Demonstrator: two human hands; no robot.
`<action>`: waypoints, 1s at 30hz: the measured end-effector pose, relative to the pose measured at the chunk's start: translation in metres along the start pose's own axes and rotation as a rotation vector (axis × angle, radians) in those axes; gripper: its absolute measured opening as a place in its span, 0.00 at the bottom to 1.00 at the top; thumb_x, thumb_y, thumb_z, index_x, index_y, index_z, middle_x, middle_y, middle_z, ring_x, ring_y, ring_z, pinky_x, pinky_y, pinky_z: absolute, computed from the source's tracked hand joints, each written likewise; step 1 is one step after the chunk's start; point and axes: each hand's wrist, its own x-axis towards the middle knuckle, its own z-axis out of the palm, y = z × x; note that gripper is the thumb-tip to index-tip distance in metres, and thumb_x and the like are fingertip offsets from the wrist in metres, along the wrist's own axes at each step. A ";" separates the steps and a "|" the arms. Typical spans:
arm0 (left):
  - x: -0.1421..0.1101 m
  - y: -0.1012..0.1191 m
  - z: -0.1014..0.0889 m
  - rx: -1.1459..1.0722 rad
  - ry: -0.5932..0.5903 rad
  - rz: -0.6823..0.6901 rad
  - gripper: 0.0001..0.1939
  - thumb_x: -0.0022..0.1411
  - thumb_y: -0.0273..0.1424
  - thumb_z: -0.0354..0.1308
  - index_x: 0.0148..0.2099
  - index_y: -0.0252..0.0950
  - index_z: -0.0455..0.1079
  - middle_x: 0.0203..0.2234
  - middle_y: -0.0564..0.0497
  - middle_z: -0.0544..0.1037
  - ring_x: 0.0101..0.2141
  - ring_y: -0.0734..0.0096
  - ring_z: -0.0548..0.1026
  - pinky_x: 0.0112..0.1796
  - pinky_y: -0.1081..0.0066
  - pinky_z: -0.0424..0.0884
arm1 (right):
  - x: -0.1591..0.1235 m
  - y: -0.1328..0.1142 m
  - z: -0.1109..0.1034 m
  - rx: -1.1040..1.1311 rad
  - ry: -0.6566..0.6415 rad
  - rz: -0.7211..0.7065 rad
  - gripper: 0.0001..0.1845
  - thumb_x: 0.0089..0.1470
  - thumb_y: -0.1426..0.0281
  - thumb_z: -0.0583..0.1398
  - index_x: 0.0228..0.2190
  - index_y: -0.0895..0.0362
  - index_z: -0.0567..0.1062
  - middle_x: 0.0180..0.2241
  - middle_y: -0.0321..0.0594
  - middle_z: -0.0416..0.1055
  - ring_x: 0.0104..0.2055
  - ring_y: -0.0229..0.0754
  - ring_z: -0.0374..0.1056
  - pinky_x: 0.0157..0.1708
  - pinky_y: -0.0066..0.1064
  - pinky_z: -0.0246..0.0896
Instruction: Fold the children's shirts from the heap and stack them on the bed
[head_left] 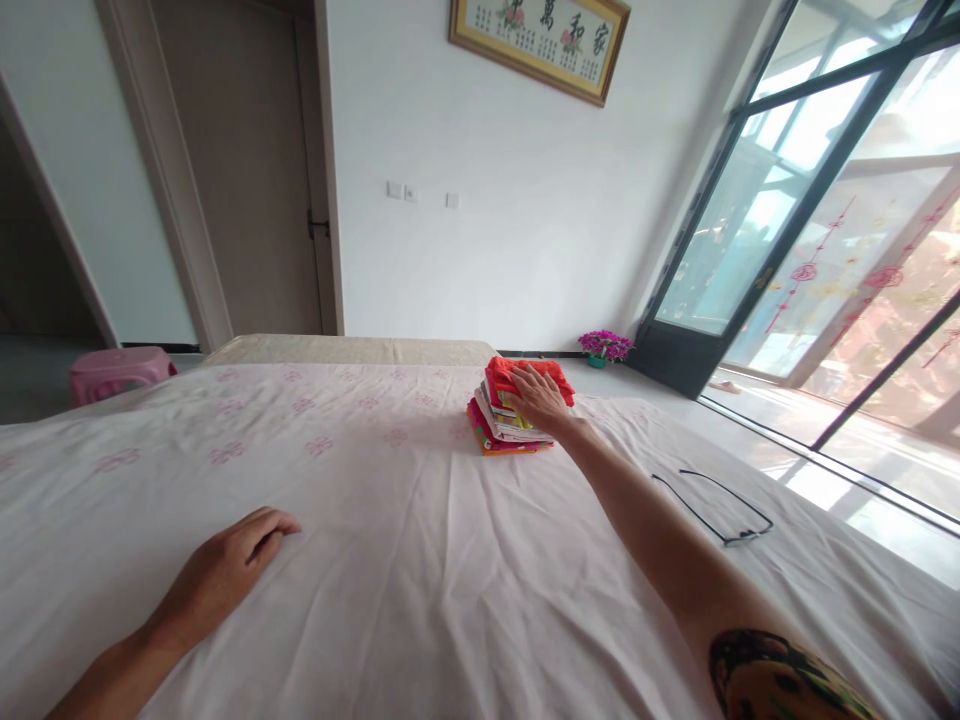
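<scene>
On the sheet in front of me stands a stack of folded cloths [517, 430], with a bright red cloth [556, 376] on top and white, pink and orange layers below. My right hand [538, 398] lies on the red cloth, its fingers stretched out and slightly apart. Nearer to me on the left, my left hand [238, 556] rests on the bedsheet [375, 560], loosely curled, with nothing visible in it. Its fingertips are tucked out of sight.
Eyeglasses [724, 515] lie on the sheet, right of my right forearm. A pink stool [124, 374] stands beyond the left edge. Purple flowers [604, 346] sit on the floor near the glass door [757, 210]. A beige padded surface [352, 350] borders the sheet's far side.
</scene>
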 end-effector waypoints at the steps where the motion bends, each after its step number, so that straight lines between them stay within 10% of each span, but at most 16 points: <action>1: 0.000 0.001 0.000 0.007 -0.003 -0.001 0.12 0.65 0.36 0.48 0.38 0.44 0.73 0.36 0.55 0.80 0.38 0.70 0.78 0.41 0.75 0.71 | -0.002 -0.002 0.002 -0.004 -0.011 0.005 0.33 0.65 0.51 0.45 0.66 0.53 0.57 0.69 0.38 0.48 0.71 0.50 0.37 0.67 0.46 0.31; 7: 0.002 0.001 0.001 0.118 0.078 0.018 0.13 0.64 0.35 0.47 0.45 0.42 0.72 0.42 0.50 0.79 0.44 0.66 0.77 0.47 0.69 0.71 | -0.004 -0.004 -0.018 0.085 0.003 -0.011 0.32 0.65 0.51 0.47 0.63 0.53 0.62 0.66 0.42 0.56 0.69 0.50 0.45 0.66 0.46 0.39; 14: 0.004 -0.001 0.003 0.382 0.105 -0.090 0.19 0.64 0.32 0.45 0.51 0.35 0.71 0.48 0.43 0.76 0.48 0.59 0.74 0.54 0.60 0.66 | -0.048 -0.037 -0.038 0.322 0.415 -0.138 0.23 0.67 0.60 0.46 0.54 0.56 0.71 0.55 0.45 0.71 0.59 0.48 0.62 0.60 0.41 0.52; 18: 0.004 0.004 0.002 0.463 0.048 -0.166 0.21 0.65 0.32 0.44 0.54 0.35 0.71 0.50 0.42 0.76 0.50 0.59 0.74 0.54 0.61 0.65 | -0.094 -0.083 -0.013 0.418 0.123 -0.329 0.22 0.68 0.63 0.45 0.52 0.56 0.73 0.52 0.46 0.73 0.54 0.45 0.67 0.56 0.36 0.57; 24: 0.002 0.005 0.006 0.537 0.006 -0.231 0.24 0.65 0.33 0.44 0.60 0.35 0.69 0.55 0.40 0.73 0.53 0.55 0.72 0.54 0.58 0.64 | -0.130 -0.117 0.042 0.306 -0.237 -0.280 0.29 0.66 0.60 0.48 0.64 0.58 0.61 0.67 0.48 0.53 0.69 0.47 0.47 0.66 0.41 0.41; 30: -0.015 -0.012 0.002 0.551 -0.163 -0.181 0.29 0.68 0.38 0.41 0.67 0.34 0.59 0.65 0.39 0.61 0.64 0.58 0.60 0.61 0.59 0.54 | -0.135 -0.115 0.066 0.309 -0.256 -0.196 0.30 0.67 0.58 0.46 0.65 0.56 0.58 0.68 0.45 0.51 0.70 0.46 0.43 0.67 0.42 0.34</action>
